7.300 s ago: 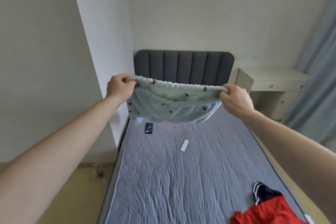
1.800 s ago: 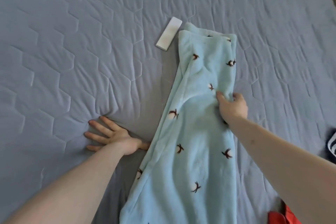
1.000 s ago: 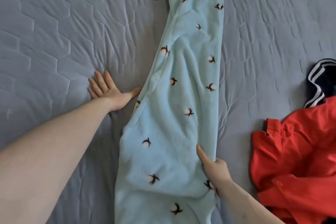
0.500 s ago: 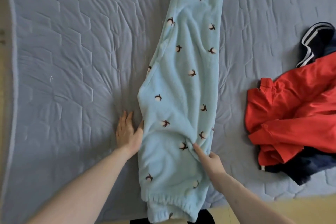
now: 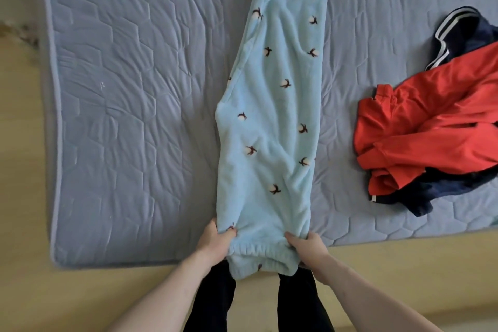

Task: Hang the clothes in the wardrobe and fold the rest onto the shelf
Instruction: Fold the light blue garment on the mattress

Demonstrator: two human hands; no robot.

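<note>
Lengthwise along the mattress [image 5: 121,116], pale-blue trousers [image 5: 272,121], elastic end nearest.

A blue-grey quilted mattress [image 5: 129,121] with a hexagon stitch pattern carries everything — it sits over a pale wooden floor [image 5: 18,197]. Light blue fleece pyjama trousers [image 5: 272,116] lie stretched lengthwise along its middle, the cuffed end hanging over the near edge. To the right of the trousers, well apart, a crumpled red garment [image 5: 431,129] lies on top of a navy garment with white stripes [image 5: 458,32] — both on the mattress.
</note>
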